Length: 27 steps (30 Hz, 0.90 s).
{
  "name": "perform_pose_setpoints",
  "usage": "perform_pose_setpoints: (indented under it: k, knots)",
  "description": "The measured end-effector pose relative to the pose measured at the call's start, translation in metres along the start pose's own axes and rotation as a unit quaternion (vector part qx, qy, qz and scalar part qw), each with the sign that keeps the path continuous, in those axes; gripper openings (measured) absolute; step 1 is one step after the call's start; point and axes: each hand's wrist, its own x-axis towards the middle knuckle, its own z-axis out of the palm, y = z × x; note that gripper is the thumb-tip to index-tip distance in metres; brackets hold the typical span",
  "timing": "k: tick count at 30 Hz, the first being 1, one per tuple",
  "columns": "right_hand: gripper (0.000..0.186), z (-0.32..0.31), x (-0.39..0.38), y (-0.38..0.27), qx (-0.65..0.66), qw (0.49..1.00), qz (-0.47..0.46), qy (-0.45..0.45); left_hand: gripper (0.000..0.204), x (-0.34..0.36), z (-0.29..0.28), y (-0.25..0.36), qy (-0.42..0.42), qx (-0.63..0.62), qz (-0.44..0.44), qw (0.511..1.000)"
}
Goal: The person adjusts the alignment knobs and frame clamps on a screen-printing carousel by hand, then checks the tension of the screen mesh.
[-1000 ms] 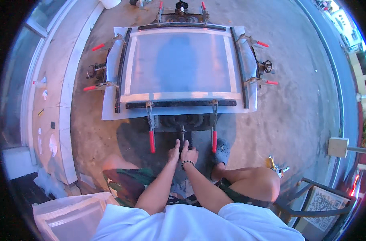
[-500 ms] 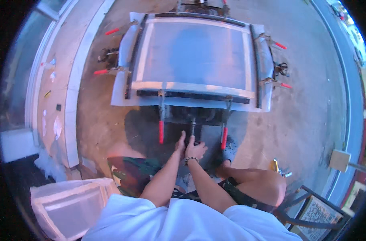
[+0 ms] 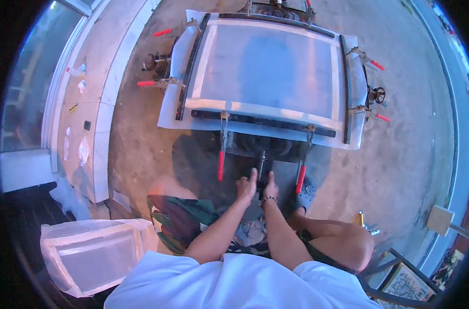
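A metal screw rod [image 3: 262, 164] sticks out toward me from under the near edge of a stretching frame. My left hand [image 3: 246, 187] and my right hand [image 3: 270, 190] are at its near end, one on each side, with thumbs pointing up. Both sets of fingers look curled around a dark handwheel there, mostly hidden by the hands. On the frame, a translucent white mesh sheet [image 3: 275, 72] lies stretched over a taped inner frame [image 3: 244, 106]. Black bars [image 3: 265, 122] press the sheet's edges down, held by red-handled clamps [image 3: 221, 166].
More handwheels stand at the left [image 3: 151, 63] and right [image 3: 377, 95] sides. A smaller taped mesh frame [image 3: 54, 265] leans at lower left. A metal-and-yellow tool [image 3: 362, 220] lies on the floor by my right knee. A black metal stand [image 3: 399, 273] is at lower right.
My hands have shifted around the rod's end: the left has closed its fingers, and the right has turned thumb-up. The whole view has moved slightly.
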Motion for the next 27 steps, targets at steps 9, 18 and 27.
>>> perform_pose_setpoints:
  k: [9, 18, 27]
  knots:
    - [0.075, 0.023, -0.053, -0.032, -0.111, 0.978, -0.054, 0.168, 0.098, 0.016, 0.001, -0.018, -0.093, -0.335, -0.131, 0.929]
    - [0.075, 0.0, 0.012, -0.004, 0.13, 0.982, 0.128, -0.058, 0.096, -0.014, 0.012, 0.0, 0.037, -0.035, 0.073, 0.996]
    - [0.088, 0.01, -0.054, -0.043, -0.129, 0.985, -0.004, 0.115, 0.085, -0.013, -0.008, 0.019, -0.101, -0.288, -0.116, 0.945]
